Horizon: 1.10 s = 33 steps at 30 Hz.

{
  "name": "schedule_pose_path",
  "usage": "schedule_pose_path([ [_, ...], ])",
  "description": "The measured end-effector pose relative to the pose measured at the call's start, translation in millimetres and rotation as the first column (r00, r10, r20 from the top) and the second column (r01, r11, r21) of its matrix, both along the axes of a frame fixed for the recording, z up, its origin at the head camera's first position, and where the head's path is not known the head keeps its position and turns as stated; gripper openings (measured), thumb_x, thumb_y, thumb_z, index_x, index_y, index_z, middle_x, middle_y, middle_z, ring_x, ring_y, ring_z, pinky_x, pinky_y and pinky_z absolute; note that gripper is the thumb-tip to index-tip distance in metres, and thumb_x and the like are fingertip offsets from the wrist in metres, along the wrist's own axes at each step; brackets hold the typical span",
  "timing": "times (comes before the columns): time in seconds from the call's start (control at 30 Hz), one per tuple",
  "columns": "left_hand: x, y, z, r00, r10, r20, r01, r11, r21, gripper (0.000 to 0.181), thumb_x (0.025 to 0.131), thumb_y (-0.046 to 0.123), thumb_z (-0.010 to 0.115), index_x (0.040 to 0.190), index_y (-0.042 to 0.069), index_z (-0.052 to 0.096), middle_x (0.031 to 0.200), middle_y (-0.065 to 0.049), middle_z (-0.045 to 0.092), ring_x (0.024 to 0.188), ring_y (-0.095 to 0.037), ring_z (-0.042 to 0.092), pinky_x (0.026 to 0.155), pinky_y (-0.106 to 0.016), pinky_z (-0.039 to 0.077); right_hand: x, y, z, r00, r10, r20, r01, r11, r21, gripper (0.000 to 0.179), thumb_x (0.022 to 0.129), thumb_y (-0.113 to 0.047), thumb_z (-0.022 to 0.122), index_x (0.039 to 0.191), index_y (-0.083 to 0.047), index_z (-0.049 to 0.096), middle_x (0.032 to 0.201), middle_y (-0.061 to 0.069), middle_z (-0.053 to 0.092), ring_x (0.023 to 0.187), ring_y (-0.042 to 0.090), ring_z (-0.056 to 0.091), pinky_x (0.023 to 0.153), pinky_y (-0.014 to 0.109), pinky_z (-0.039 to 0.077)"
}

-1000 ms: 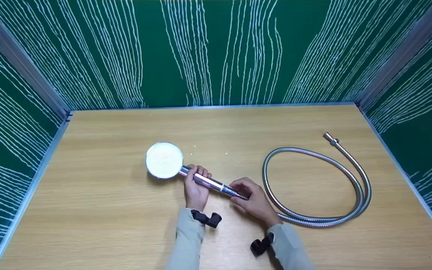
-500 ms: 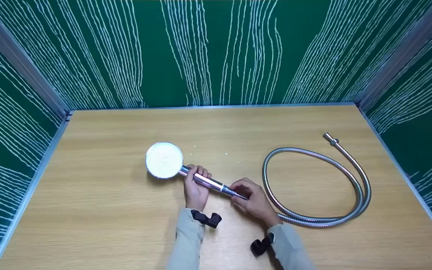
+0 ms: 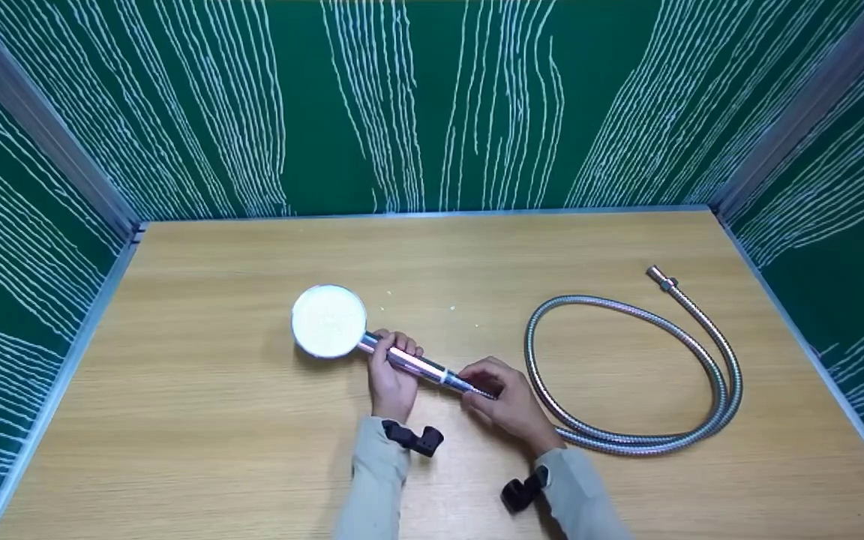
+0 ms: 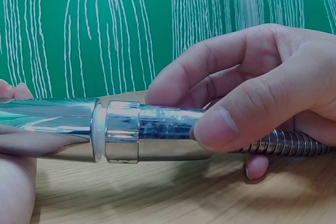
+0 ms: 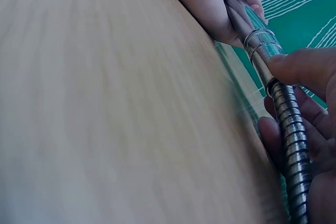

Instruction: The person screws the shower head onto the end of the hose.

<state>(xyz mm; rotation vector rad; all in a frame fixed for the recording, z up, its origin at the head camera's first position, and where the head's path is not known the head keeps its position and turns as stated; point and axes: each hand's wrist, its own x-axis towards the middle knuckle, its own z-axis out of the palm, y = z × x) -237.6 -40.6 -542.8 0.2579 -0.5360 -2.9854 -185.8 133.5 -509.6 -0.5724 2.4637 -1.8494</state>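
Note:
A chrome handheld shower head (image 3: 328, 321) with a round white face lies at centre left of the head view, its handle slanting down to the right. My left hand (image 3: 393, 379) grips that handle. At the handle's lower end, past a white ring (image 4: 99, 132), sits the smooth metal end fitting (image 4: 168, 129) of a shower hose. My right hand (image 3: 505, 397) pinches this fitting between thumb and fingers. Behind the fitting, the ribbed shower hose (image 5: 292, 145) runs under the right palm, which hides part of it.
The hose's loop (image 3: 631, 301) lies on the wooden table (image 3: 199, 420) to the right, its free end with a nut (image 3: 662, 277) pointing to the back. Small white specks (image 3: 453, 307) dot the wood behind the hands. Green walls with white lines (image 3: 432, 105) enclose three sides.

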Motion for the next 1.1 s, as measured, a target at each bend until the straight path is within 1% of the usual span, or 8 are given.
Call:
schedule_pose_path([
  [0.23,-0.6,-0.4,0.5,1.0,-0.002,0.001,0.002,1.0,0.006,0.018,0.096,0.004,0.03,0.083,0.015,0.037,0.064,0.0,0.04,0.059,-0.013,0.037,0.06,-0.026,0.032,0.8,-0.5,2.5,1.0,-0.02,-0.012,0.021,1.0,0.023,0.025,0.074,0.012,0.068,0.099,0.007,0.065,0.092,0.018,0.066,0.083,0.015,0.063,0.076,0.024,0.052],
  [0.4,-0.4,-0.6,0.3,1.0,-0.004,0.003,0.004,1.0,0.006,0.018,0.096,0.004,0.031,0.083,0.015,0.037,0.064,0.0,0.04,0.059,-0.013,0.038,0.06,-0.026,0.032,1.0,-0.7,1.4,0.999,-0.016,-0.031,0.016,1.0,0.019,0.024,0.075,0.012,0.066,0.099,0.008,0.064,0.091,0.02,0.066,0.079,0.018,0.063,0.073,0.022,0.051],
  [0.63,0.6,-0.7,1.2,1.0,-0.006,0.001,0.006,1.0,0.018,0.019,0.096,0.003,0.03,0.084,0.015,0.038,0.065,0.0,0.04,0.06,-0.013,0.037,0.06,-0.025,0.032,1.0,-0.4,2.9,1.0,-0.018,-0.009,0.018,0.999,0.032,0.023,0.077,0.009,0.068,0.1,0.007,0.065,0.09,0.019,0.066,0.077,0.01,0.059,0.068,0.02,0.049],
  [0.8,-0.4,-0.7,2.0,1.0,-0.007,0.013,0.007,1.0,0.018,0.018,0.096,0.003,0.029,0.084,0.015,0.037,0.064,0.0,0.039,0.059,-0.013,0.036,0.059,-0.025,0.031,0.7,0.6,4.0,1.0,-0.023,-0.001,0.023,0.998,0.065,0.023,0.078,0.007,0.068,0.101,0.007,0.065,0.091,0.018,0.066,0.076,0.01,0.059,0.069,0.02,0.049],
  [1.03,-0.7,-0.7,0.5,1.0,-0.008,0.012,0.007,1.0,0.007,0.017,0.096,0.003,0.03,0.085,0.015,0.036,0.064,0.0,0.04,0.059,-0.013,0.037,0.06,-0.026,0.032,-12.6,7.8,-32.4,0.999,-0.035,-0.007,0.036,0.998,0.061,0.024,0.078,0.0,0.071,0.102,-0.005,0.068,0.09,0.01,0.067,0.077,0.007,0.059,0.069,0.021,0.049],
  [1.1,-0.4,-0.7,0.1,1.0,-0.008,0.015,0.008,1.0,0.006,0.017,0.096,0.003,0.031,0.085,0.015,0.036,0.064,0.0,0.04,0.059,-0.013,0.037,0.06,-0.026,0.032,-13.0,8.2,-33.5,0.999,-0.033,-0.013,0.034,0.997,0.07,0.024,0.078,-0.001,0.071,0.101,-0.006,0.068,0.09,0.009,0.067,0.076,0.007,0.058,0.069,0.021,0.049],
])
